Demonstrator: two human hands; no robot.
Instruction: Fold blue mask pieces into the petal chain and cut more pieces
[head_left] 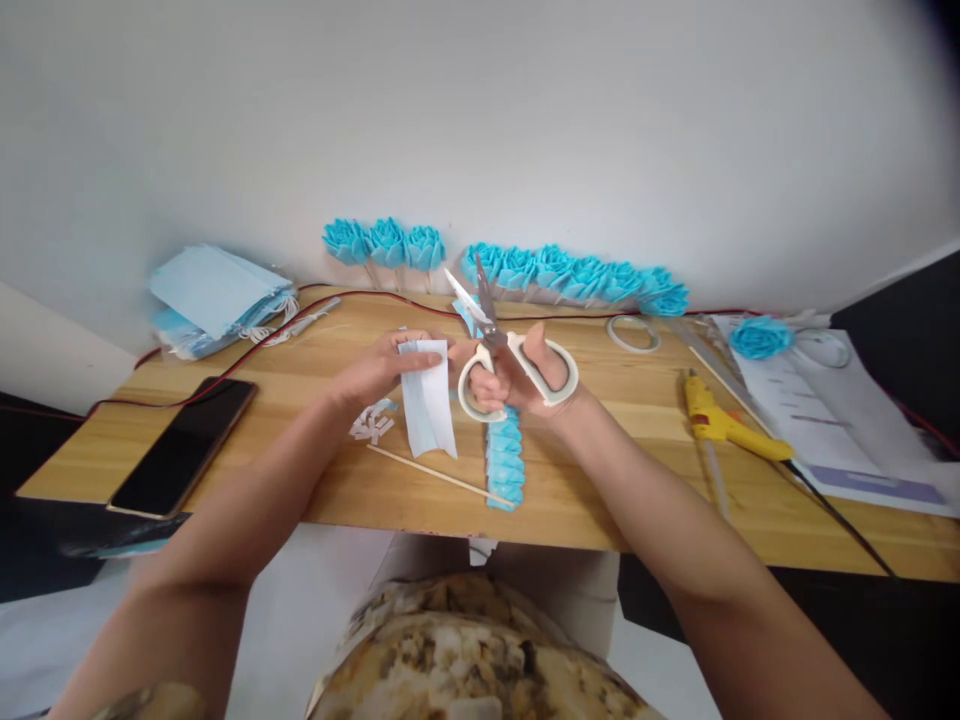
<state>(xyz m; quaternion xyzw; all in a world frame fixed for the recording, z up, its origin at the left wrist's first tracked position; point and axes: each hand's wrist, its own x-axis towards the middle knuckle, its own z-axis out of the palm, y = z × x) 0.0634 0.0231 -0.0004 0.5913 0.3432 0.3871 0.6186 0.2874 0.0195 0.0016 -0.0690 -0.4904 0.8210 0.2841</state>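
My left hand (375,372) pinches a white and pale-blue strip of mask fabric (428,405) that hangs down over the wooden table (300,470). My right hand (529,385) grips white-handled scissors (499,355), with the blades apart and pointing up and away, just right of the strip. Below the right hand lies a row of folded blue pieces (505,460). A thin wooden stick (439,476) and small white scraps (373,421) lie near the left hand.
Finished blue fabric roses (570,272) line the wall, with one more (760,337) at the right. A stack of blue masks (214,297) and a phone (184,445) sit left. A yellow glue gun (724,425), tape ring (634,334), papers (832,420) and red wire (247,350) are nearby.
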